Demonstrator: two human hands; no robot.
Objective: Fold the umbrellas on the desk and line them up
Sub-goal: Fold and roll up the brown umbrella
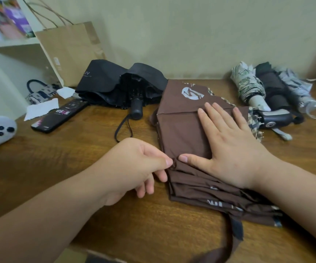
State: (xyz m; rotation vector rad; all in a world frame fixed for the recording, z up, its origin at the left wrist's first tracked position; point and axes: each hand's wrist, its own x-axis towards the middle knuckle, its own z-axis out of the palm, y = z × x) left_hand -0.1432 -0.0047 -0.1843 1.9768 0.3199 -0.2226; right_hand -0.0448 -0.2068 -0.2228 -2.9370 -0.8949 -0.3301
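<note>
The right hand (227, 147) pressed flat on the brown umbrella (183, 130). The left hand (138, 166) pinched its canopy edge. Three folded umbrellas (273, 88) lay at the desk's (77, 149) far right corner.

half-folded umbrella (181, 130) on desk (77, 149) centre, loose umbrella (111, 82) behind-left, three rolled umbrellas (273, 88) behind-right, phone (58, 116) far left

Home room: wooden desk (58, 158) against a plain wall (191, 35), cluttered white shelf (11, 43), brown paper bag (71, 52).

1. The black umbrella (104, 76), at eleven o'clock on the tabletop (77, 149), bore pale letters "UV" on its canopy.
2. White marks on the brown umbrella (181, 126) and pink characters on the black phone (58, 116) were too blurred to read.
</note>
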